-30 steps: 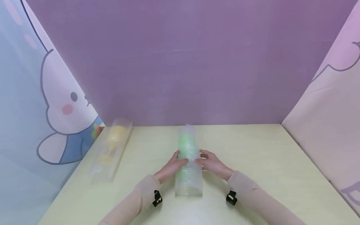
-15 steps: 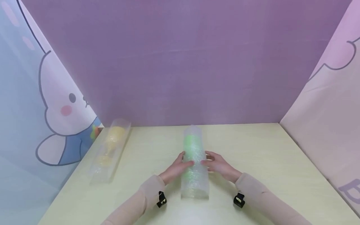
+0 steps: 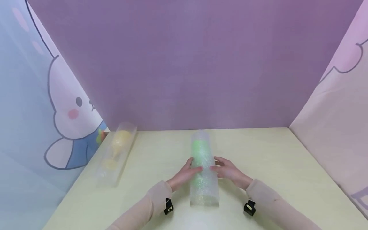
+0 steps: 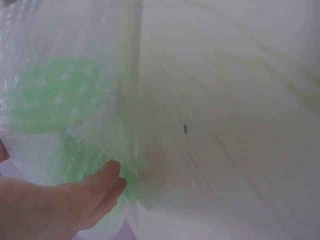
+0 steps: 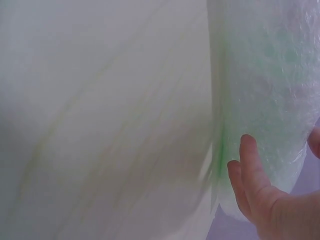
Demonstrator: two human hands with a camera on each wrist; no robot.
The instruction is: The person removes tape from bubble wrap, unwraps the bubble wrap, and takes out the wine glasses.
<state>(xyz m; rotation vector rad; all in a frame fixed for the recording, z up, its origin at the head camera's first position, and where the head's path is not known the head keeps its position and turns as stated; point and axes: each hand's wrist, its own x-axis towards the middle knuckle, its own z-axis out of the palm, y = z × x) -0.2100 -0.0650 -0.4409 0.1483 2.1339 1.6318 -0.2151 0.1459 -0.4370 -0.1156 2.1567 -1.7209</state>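
Note:
A green object in bubble wrap (image 3: 202, 153) lies lengthwise on the table, pointing away from me. Through the plastic, the left wrist view shows a wide green disc (image 4: 60, 95) with a narrower green part beneath. My left hand (image 3: 186, 175) holds the bundle's left side, thumb on top and fingers along the flank. On the opposite side my right hand (image 3: 229, 171) holds it in the same way. Both thumbs rest on the upper face, a little apart. The fingertips beneath the bundle's edges are partly hidden in the head view.
A second bubble-wrapped bundle (image 3: 115, 153) with yellow contents lies slanted at the table's left edge. A purple panel (image 3: 195, 70) rises behind the pale table (image 3: 258, 153). Printed cloth walls (image 3: 26, 105) stand at both sides.
Both hands and the green bundle have shifted a little to the right together, the hands keeping their hold. The view has also swayed slightly. The yellow bundle lies as before.

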